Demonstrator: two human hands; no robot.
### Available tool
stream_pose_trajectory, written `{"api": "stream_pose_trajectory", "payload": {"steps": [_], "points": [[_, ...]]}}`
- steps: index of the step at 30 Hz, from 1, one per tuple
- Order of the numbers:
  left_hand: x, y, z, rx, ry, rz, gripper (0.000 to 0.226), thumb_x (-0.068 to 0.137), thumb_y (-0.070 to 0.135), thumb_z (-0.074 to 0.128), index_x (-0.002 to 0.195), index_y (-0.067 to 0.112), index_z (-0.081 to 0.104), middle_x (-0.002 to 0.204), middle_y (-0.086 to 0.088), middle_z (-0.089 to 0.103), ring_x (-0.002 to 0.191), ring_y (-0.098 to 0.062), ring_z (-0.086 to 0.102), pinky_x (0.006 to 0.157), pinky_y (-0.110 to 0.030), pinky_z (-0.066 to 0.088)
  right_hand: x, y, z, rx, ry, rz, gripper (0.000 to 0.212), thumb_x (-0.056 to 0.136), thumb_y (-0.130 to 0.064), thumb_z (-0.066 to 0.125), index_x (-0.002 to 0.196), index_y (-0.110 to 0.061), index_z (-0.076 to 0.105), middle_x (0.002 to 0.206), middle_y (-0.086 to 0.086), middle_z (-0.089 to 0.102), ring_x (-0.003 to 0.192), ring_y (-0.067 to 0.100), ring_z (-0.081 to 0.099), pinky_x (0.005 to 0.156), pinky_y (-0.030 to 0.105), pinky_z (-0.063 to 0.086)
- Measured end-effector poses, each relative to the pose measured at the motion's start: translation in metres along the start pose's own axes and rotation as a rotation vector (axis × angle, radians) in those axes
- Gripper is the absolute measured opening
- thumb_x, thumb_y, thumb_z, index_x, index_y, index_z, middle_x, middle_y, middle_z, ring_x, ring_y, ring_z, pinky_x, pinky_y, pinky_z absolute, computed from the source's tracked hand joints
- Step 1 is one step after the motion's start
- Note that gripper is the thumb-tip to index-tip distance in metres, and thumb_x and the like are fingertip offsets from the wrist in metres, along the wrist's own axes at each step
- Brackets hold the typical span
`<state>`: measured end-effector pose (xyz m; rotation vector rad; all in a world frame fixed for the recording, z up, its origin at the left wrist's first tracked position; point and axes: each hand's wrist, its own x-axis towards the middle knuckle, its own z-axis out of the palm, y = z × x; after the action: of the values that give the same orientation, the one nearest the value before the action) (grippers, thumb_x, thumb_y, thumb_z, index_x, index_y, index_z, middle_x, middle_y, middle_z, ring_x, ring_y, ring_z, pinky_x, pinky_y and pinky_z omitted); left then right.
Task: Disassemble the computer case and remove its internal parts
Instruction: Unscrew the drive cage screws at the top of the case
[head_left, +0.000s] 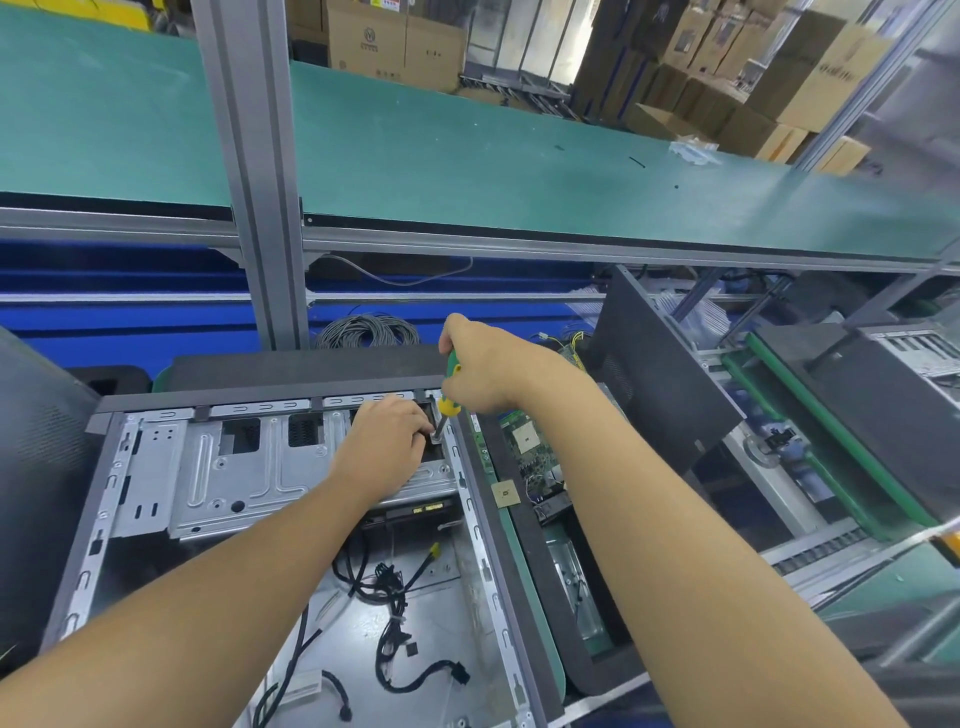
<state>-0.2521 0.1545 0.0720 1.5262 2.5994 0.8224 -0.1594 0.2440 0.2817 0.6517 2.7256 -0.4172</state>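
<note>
My right grip (483, 366) is clutching the green-and-yellow-handled screwdriver (450, 402), tip at the far right corner of the silver metal drive cage (234, 467) inside the grey computer case (98, 525). My left grip (385, 441) is pinching the shaft. I'm keeping it upright and pressing firmly.

The computer case (452, 613) lies open on its side on the bench before me, silver drive cage (234, 467) mounted at its far end, black cables (393, 618) loose inside.
</note>
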Motion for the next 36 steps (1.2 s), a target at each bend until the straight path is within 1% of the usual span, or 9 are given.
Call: {"api": "stream_pose_trajectory", "payload": {"steps": [5,8,11,15,19,22,26,31,36], "points": [[0.001,0.002,-0.002,-0.008,-0.001,-0.014,0.027,0.094,0.014,0.052,0.103,0.022,0.077,0.108,0.012,0.069,0.111,-0.012,0.054,0.100,-0.033,0.034,0.007,-0.004,0.010,-0.083,0.173,0.189,0.058,0.104,-0.057,0.033,0.133,-0.007,0.037,0.088,0.005,0.048,0.078,0.028,0.050,0.057,0.036,0.036],[0.000,0.003,-0.002,0.007,-0.006,-0.011,0.028,0.095,0.015,0.051,0.104,0.023,0.076,0.109,0.012,0.069,0.111,-0.012,0.054,0.100,-0.033,0.035,0.009,-0.001,0.008,-0.118,0.164,0.122,0.033,0.108,-0.040,0.036,0.115,-0.008,0.040,0.079,0.005,0.045,0.067,0.022,0.047,0.056,0.036,0.035],[0.000,0.003,-0.003,0.006,-0.007,-0.007,0.028,0.095,0.015,0.051,0.103,0.023,0.076,0.108,0.012,0.069,0.110,-0.013,0.054,0.100,-0.035,0.035,0.005,0.002,0.000,-0.124,0.043,0.031,0.011,0.105,-0.024,0.045,0.107,-0.015,0.039,0.102,0.010,0.054,0.066,0.019,0.048,0.053,0.033,0.035],[0.000,0.002,-0.002,0.002,-0.010,-0.003,0.028,0.094,0.015,0.051,0.101,0.023,0.077,0.106,0.012,0.069,0.108,-0.013,0.054,0.098,-0.036,0.036,0.001,0.004,-0.008,-0.076,-0.092,-0.007,0.023,0.096,-0.005,0.053,0.107,-0.025,0.051,0.122,0.007,0.039,0.069,0.025,0.054,0.055,0.030,0.041],[0.000,0.001,-0.001,0.004,0.000,-0.004,0.028,0.094,0.015,0.051,0.100,0.024,0.077,0.105,0.013,0.069,0.107,-0.012,0.054,0.098,-0.034,0.036,0.001,0.001,0.001,-0.134,-0.024,0.053,0.033,0.101,-0.031,0.052,0.131,-0.019,0.042,0.127,0.012,0.042,0.082,0.030,0.056,0.068,0.039,0.045],[0.000,0.001,-0.001,0.015,-0.005,-0.007,0.028,0.094,0.016,0.051,0.100,0.025,0.076,0.105,0.014,0.068,0.107,-0.011,0.054,0.097,-0.033,0.036,0.005,-0.001,0.005,-0.109,0.103,0.202,0.054,0.104,-0.054,0.036,0.134,-0.010,0.035,0.104,0.012,0.050,0.087,0.034,0.056,0.066,0.040,0.042],[0.001,0.000,0.000,0.020,-0.009,-0.014,0.028,0.094,0.017,0.050,0.101,0.026,0.076,0.106,0.014,0.068,0.108,-0.010,0.054,0.098,-0.033,0.035,0.011,0.000,0.009,-0.077,0.193,0.149,0.028,0.108,-0.035,0.038,0.115,-0.007,0.038,0.079,0.008,0.047,0.073,0.028,0.051,0.060,0.037,0.038],[0.000,0.001,-0.001,0.022,-0.020,-0.007,0.029,0.095,0.017,0.049,0.104,0.024,0.076,0.110,0.014,0.068,0.112,-0.010,0.054,0.099,-0.033,0.034,0.007,0.001,-0.001,-0.007,0.044,0.053,0.021,0.103,-0.018,0.049,0.121,-0.009,0.043,0.118,0.011,0.041,0.076,0.026,0.047,0.067,0.037,0.042],[0.000,0.003,-0.003,0.030,-0.030,-0.016,0.031,0.097,0.017,0.047,0.106,0.024,0.075,0.112,0.014,0.067,0.114,-0.010,0.053,0.102,-0.033,0.033,0.003,-0.003,0.000,-0.008,0.020,0.060,0.031,0.100,-0.021,0.052,0.127,-0.011,0.040,0.124,0.010,0.040,0.096,0.032,0.046,0.076,0.042,0.043]]}}
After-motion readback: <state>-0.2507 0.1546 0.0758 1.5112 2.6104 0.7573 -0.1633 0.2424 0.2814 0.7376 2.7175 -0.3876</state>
